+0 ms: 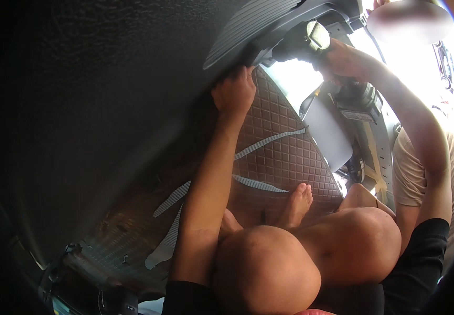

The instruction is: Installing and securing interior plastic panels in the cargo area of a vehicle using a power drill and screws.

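Observation:
My right hand [345, 60] is wrapped round the handle of a cordless drill [297, 44] with a dark battery block [362, 102] at its base. The drill lies on its side, its front end pointing left at the lower edge of a grey trim panel [258, 31] with ribs. Just below that front end, my left hand [234, 94] is closed and raised against the panel's edge. What its fingers grip is hidden in the shadow.
Brown quilted matting [279, 115] covers the floor, with grey ribbed strips [274, 143] on it. My bent knees [266, 268] are close below my arms. A large dark panel [106, 94] fills the left. At right, by a bright opening, is another person in beige clothing [410, 163].

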### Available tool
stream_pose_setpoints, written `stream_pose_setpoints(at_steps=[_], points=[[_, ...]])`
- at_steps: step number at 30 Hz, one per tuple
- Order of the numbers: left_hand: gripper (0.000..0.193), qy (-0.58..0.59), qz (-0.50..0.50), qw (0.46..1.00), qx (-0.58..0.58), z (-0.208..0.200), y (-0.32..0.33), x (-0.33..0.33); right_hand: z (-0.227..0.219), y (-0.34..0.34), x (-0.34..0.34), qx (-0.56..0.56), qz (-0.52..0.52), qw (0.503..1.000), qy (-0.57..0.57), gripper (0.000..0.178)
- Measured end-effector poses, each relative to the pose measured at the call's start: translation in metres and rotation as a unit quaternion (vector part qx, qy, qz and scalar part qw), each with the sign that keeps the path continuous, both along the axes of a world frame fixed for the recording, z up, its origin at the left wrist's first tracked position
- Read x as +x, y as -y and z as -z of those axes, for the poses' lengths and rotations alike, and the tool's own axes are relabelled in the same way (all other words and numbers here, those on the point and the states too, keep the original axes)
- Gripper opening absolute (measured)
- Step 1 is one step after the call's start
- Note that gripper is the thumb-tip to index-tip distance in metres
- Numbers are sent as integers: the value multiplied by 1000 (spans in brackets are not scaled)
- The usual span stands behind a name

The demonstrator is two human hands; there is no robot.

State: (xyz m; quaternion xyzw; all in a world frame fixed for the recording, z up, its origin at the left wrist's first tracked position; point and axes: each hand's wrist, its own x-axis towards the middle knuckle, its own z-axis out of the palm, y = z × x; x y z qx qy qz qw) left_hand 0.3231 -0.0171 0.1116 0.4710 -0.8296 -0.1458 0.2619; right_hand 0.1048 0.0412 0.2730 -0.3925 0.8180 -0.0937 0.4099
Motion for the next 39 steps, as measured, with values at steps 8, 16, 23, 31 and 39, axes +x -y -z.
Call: stream_pose_setpoints(at_steps=[8,16,23,31,39], points=[[30,-23,2,999,-24,1,0,-1,-13,4,5,56,-13,998,-35,17],[30,-2,2,1000,-12,1,-1,-2,-30,4,18,57,-35,998,-16,14],[31,21,-7,1000,8,0,-3,-2,-28,4,20,0,-87,996,-30,15],[30,31,12,998,51,-2,-2,0,-14,2,-16,115,-154,980,-56,47],[23,-171,-3,979,116,-43,-104,166,-50,-86,54,34,-213,972,-94,48]])
